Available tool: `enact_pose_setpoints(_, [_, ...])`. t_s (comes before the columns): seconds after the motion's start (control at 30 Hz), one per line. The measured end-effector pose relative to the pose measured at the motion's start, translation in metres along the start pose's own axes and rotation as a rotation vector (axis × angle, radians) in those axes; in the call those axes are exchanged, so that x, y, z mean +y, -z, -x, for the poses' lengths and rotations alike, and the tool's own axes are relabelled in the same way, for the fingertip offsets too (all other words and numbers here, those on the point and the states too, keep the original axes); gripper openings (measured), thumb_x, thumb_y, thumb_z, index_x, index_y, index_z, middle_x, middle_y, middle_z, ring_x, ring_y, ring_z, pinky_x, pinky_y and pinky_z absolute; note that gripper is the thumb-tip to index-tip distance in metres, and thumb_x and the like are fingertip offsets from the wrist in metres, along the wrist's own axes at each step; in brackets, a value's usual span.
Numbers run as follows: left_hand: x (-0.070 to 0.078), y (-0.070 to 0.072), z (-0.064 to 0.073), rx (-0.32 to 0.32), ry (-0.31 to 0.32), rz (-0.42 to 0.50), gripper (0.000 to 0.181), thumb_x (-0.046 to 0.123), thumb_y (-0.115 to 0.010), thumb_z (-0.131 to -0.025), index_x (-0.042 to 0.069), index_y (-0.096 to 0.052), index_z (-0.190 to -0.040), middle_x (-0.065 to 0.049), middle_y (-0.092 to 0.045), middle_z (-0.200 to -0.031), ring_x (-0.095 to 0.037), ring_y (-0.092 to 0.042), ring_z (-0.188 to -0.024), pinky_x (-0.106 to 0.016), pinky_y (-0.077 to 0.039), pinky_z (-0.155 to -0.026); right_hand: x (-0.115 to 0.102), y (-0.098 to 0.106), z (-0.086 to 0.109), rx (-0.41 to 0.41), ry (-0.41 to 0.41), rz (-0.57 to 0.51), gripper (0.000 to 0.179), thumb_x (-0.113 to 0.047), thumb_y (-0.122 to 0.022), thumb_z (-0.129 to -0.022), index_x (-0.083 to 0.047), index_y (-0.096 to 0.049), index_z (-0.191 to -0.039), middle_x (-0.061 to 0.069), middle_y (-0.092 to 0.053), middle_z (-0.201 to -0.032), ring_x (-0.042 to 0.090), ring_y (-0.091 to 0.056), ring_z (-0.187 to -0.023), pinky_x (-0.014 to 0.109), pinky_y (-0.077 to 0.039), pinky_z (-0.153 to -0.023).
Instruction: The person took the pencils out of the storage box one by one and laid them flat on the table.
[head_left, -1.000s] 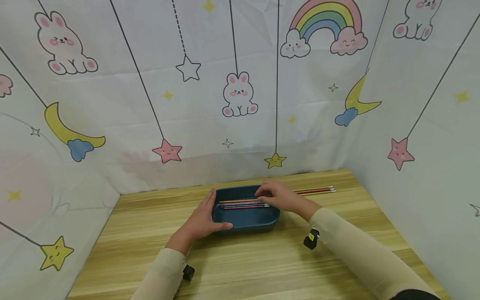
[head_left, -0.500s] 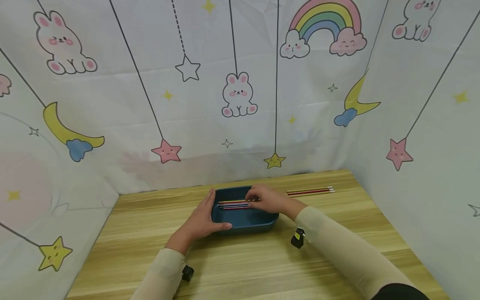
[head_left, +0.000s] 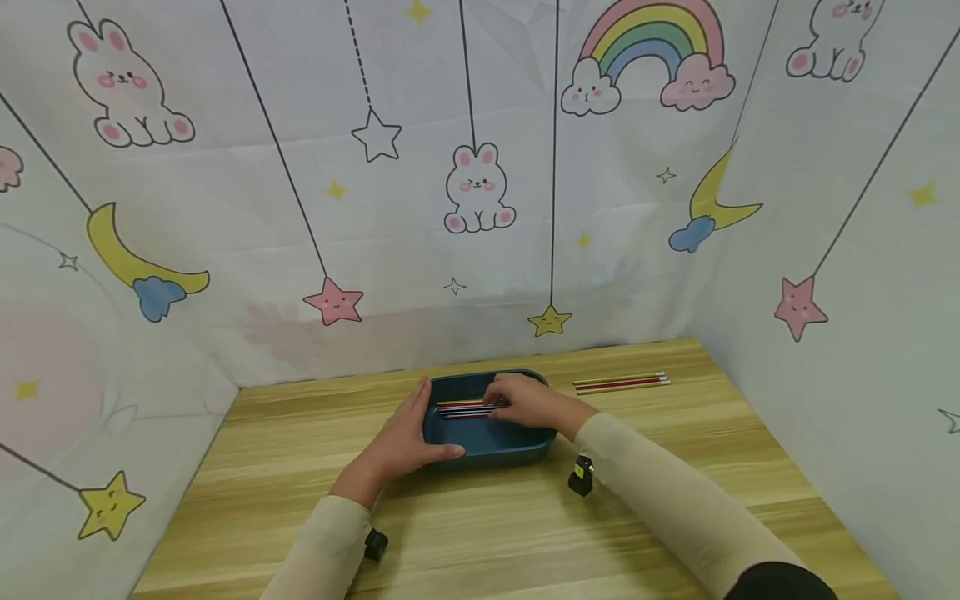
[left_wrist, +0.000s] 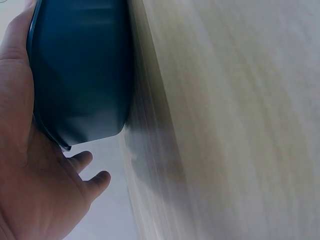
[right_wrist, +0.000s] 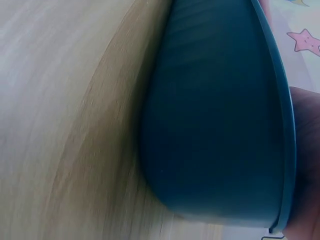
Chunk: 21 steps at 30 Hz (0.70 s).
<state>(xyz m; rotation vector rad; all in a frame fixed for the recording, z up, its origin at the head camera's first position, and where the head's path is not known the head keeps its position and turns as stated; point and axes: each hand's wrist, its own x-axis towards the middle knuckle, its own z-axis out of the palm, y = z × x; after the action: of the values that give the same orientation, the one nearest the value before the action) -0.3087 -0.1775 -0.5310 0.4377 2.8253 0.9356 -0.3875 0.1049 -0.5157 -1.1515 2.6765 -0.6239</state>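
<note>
A dark blue tray [head_left: 487,454] with rounded corners stands on the wooden table, and several striped pencils [head_left: 461,410] lie side by side in it. My left hand [head_left: 401,433] spans the tray's left end, thumb along the near rim and fingers stretched toward the back corner. In the left wrist view, two fingertips [left_wrist: 100,182] reach past the tray's edge. My right hand [head_left: 528,402] reaches over the tray's right side, bent fingers and thumb at the pencils, covering their right ends. Whether it pinches them cannot be made out. In the right wrist view, the tray wall [right_wrist: 220,115] hides its fingers.
Several more pencils [head_left: 621,383], red and yellow with white ends, lie on the table [head_left: 480,533] behind and to the right of the tray. A white cloth [head_left: 405,250] with printed rabbits and stars hangs behind the table and at its sides.
My right hand has shifted left over the tray, onto the pencils' right ends, which showed a second ago. The pencils on the table are more fully uncovered. My left hand and the tray stay put.
</note>
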Motion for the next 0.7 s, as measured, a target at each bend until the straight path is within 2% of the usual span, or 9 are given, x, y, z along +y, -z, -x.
enact_pose_setpoints(0.4, [-0.001,0.0,0.001,-0.003,-0.005,0.001,0.138,0.072,-0.086,-0.086,0.01,-0.005,-0.179,-0.009,-0.002,-0.186,-0.039,-0.012,-0.17,-0.066,-0.023,-0.131,-0.005,-0.011,-0.012,0.006,-0.003,-0.068,0.02,-0.011,-0.08,-0.104,-0.009,-0.081,-0.123,0.002,-0.071,-0.113,0.019,-0.071,-0.107,0.038,-0.06,-0.097])
enact_pose_setpoints(0.53, [0.0,0.001,0.002,-0.003,-0.003,0.004,0.138,0.069,-0.088,-0.086,0.01,-0.005,-0.179,-0.01,-0.002,-0.186,-0.04,-0.011,-0.17,-0.066,-0.023,-0.131,-0.005,-0.014,-0.013,0.006,-0.019,-0.072,0.019,-0.009,-0.08,-0.103,-0.008,-0.081,-0.122,0.001,-0.071,-0.113,0.018,-0.071,-0.106,0.037,-0.06,-0.097])
enact_pose_setpoints(0.7, [0.002,0.002,0.003,-0.001,0.003,0.013,0.137,0.068,-0.088,-0.087,0.01,-0.005,-0.179,-0.01,-0.002,-0.186,-0.04,-0.011,-0.17,-0.066,-0.023,-0.131,-0.006,-0.015,-0.013,0.01,-0.001,-0.063,0.018,-0.009,-0.08,-0.103,-0.009,-0.082,-0.121,0.001,-0.07,-0.111,0.018,-0.071,-0.103,0.037,-0.06,-0.094])
